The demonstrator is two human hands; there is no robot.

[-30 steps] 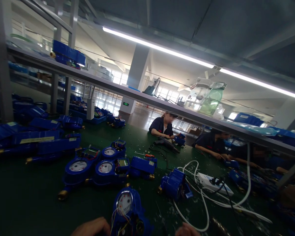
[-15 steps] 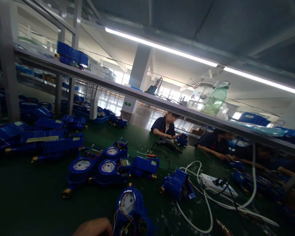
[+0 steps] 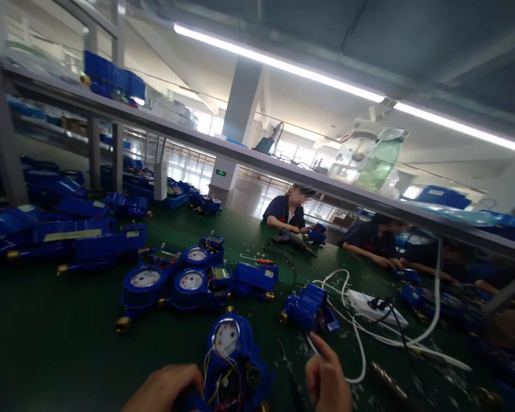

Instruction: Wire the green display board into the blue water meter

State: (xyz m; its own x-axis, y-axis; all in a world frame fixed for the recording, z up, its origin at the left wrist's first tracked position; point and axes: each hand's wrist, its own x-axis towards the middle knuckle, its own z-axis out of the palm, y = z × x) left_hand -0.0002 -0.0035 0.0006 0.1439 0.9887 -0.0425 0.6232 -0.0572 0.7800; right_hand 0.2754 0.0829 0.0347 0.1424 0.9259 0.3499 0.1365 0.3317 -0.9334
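A blue water meter [image 3: 225,337] with a white dial lies at the bottom middle, its lower housing uncovered and thin coloured wires exposed. My left hand [image 3: 165,390] is at its left side, fingers curled over a blue edge; the fingertips are partly hidden. To the right, my right hand [image 3: 328,379] is raised over the table with the index finger stretched out, the other fingers bent, and nothing visible in it. Between the meter and this hand lies a thin dark screwdriver-like tool [image 3: 288,361]. Another blue meter [image 3: 305,307] rests just beyond my right hand.
Several blue meters [image 3: 142,280] stand at the left and middle of the green table. A power strip [image 3: 375,308] with white cable lies right, a heat gun [image 3: 295,241] farther back. A shelf [image 3: 223,150] crosses overhead. A co-worker [image 3: 285,212] sits opposite, others to the right.
My right hand has come into view at the bottom, right of the meter. My left hand has moved slightly up and right against the meter. The view has shifted slightly.
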